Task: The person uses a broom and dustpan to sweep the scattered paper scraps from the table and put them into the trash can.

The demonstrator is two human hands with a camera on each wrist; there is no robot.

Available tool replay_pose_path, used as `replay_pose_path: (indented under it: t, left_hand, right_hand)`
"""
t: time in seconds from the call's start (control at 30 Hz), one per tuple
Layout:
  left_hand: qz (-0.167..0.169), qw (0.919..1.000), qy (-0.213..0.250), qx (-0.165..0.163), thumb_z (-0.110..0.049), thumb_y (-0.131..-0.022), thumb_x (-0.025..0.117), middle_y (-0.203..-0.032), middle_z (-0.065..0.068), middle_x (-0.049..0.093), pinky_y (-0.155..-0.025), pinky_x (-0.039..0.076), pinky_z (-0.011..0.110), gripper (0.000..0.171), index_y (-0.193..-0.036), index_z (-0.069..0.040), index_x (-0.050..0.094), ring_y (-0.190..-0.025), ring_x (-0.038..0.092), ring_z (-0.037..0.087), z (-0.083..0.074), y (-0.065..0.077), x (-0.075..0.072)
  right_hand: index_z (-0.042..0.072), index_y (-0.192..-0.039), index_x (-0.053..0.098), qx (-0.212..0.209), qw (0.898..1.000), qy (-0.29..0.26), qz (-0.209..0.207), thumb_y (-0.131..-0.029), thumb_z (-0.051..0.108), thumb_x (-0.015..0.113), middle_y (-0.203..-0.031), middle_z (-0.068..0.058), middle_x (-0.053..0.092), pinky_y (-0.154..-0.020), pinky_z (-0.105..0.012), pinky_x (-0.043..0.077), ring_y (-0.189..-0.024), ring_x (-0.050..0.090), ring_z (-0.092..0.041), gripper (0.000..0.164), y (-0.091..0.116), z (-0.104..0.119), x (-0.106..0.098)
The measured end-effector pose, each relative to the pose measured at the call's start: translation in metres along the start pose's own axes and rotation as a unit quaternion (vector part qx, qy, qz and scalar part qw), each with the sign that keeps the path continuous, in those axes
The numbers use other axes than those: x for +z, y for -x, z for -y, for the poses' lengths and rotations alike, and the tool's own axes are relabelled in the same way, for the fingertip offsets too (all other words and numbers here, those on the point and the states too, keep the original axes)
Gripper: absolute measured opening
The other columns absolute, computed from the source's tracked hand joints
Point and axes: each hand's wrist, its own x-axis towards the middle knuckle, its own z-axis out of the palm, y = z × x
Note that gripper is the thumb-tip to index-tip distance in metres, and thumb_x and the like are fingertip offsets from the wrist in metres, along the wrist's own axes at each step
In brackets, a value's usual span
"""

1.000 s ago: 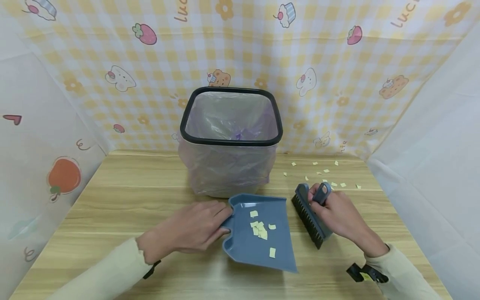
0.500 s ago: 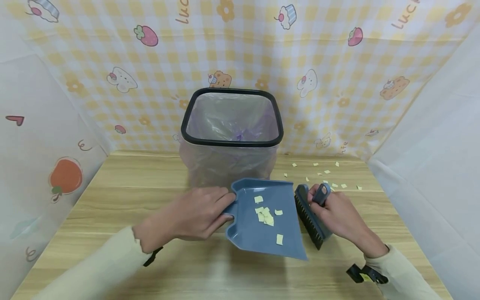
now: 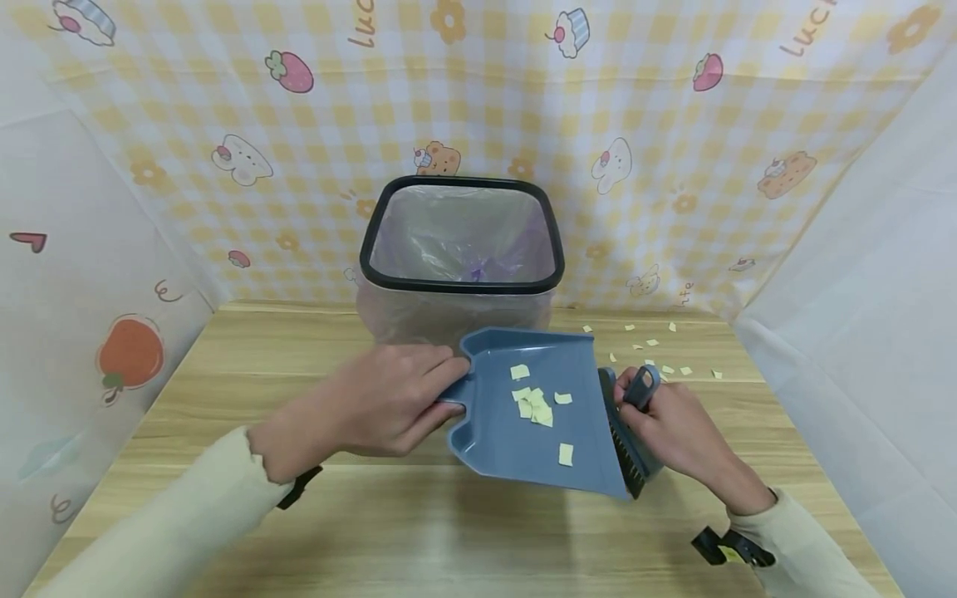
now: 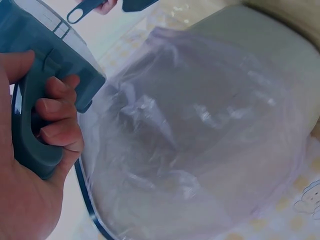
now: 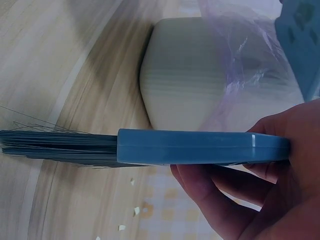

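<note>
My left hand (image 3: 381, 397) grips the handle of a blue dustpan (image 3: 493, 453), lifted above the table in front of the bin. Several pale yellow paper scraps (image 3: 540, 409) lie in the pan, some in a small pile. In the left wrist view, curled fingers (image 4: 60, 110) wrap round the handle. My right hand (image 3: 684, 428) holds a blue hand brush (image 3: 643, 453) by its handle, to the right of the pan, whose edge overlaps part of the dark bristles in the head view. The right wrist view shows the bristles (image 5: 60, 147) pointing away from the hand.
A bin (image 3: 463, 320) with a black rim and a thin translucent liner stands behind the dustpan. More scraps (image 3: 668, 370) are scattered on the wooden table (image 3: 299, 531) at the back right. A yellow checked cloth (image 3: 478, 100) hangs behind, with white cloth at both sides.
The dustpan, with the scraps in it, has risen from near the table and shifted slightly right and toward the bin. My right hand and the brush have hardly moved.
</note>
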Motion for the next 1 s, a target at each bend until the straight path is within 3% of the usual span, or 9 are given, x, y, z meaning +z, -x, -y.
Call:
replay_pose_path:
  t: [0.2, 0.4, 0.6, 0.73, 0.87, 1.0]
  left_hand:
    - [0.008, 0.9999, 0.011, -0.007, -0.034, -0.117, 0.043, -0.097, 0.008, 0.065, -0.069, 0.056, 0.03, 0.045, -0.12, 0.006, 0.064, -0.077, 0.06, 0.019, 0.003, -0.008, -0.016]
    - [0.001, 1.0, 0.006, -0.004, -0.035, -0.118, 0.039, -0.098, 0.01, 0.066, -0.07, 0.058, 0.033, 0.048, -0.121, 0.007, 0.063, -0.077, 0.062, 0.021, 0.008, -0.015, -0.03]
    - [-0.012, 0.9999, 0.007, -0.005, -0.031, -0.116, 0.046, -0.097, 0.009, 0.066, -0.067, 0.058, 0.034, 0.041, -0.123, 0.006, 0.064, -0.076, 0.062, 0.02, 0.014, -0.022, -0.045]
    - [-0.015, 0.9998, 0.009, -0.011, -0.023, -0.111, 0.058, -0.096, 0.009, 0.067, -0.066, 0.058, 0.037, 0.032, -0.122, 0.006, 0.064, -0.075, 0.062, 0.02, 0.022, -0.028, -0.055]
    - [-0.018, 0.9995, 0.012, -0.022, -0.015, -0.104, 0.067, -0.092, 0.009, 0.066, -0.066, 0.058, 0.039, 0.028, -0.12, 0.007, 0.065, -0.073, 0.062, 0.021, 0.031, -0.033, -0.064]
    - [-0.014, 0.999, 0.013, -0.041, -0.013, -0.103, 0.067, -0.091, 0.008, 0.065, -0.065, 0.057, 0.041, 0.025, -0.12, 0.006, 0.066, -0.073, 0.061, 0.021, 0.041, -0.036, -0.071]
  right_hand:
    - [0.018, -0.102, 0.064, 0.008, 1.0, 0.0, 0.004, -0.102, 0.004, 0.069, -0.077, 0.007, 0.061, -0.063, -0.033, 0.043, -0.066, 0.054, -0.012, 0.015, 0.0, 0.001, 0.0]
    - [0.013, -0.104, 0.063, 0.023, 1.0, -0.004, 0.013, -0.104, 0.002, 0.063, -0.068, 0.007, 0.051, -0.059, -0.031, 0.04, -0.06, 0.049, -0.011, 0.011, 0.001, 0.001, 0.0]
    - [0.014, -0.098, 0.061, 0.013, 1.0, -0.015, 0.014, -0.112, 0.01, 0.059, -0.062, 0.009, 0.037, -0.056, -0.029, 0.037, -0.053, 0.041, -0.009, 0.014, 0.003, -0.001, -0.001]
    - [0.013, -0.097, 0.065, 0.002, 1.0, -0.005, 0.011, -0.112, 0.017, 0.062, -0.064, 0.01, 0.038, -0.056, -0.029, 0.038, -0.056, 0.04, -0.008, 0.015, 0.002, -0.002, -0.002]
    - [0.009, -0.11, 0.073, 0.017, 1.0, 0.0, 0.017, -0.109, 0.014, 0.064, -0.066, 0.008, 0.043, -0.053, -0.028, 0.037, -0.055, 0.041, -0.008, 0.01, 0.002, -0.001, -0.002]
    - [0.017, -0.104, 0.068, 0.018, 1.0, -0.006, 0.018, -0.106, 0.01, 0.067, -0.068, 0.009, 0.047, -0.055, -0.029, 0.039, -0.057, 0.045, -0.008, 0.007, 0.0, 0.0, -0.002]
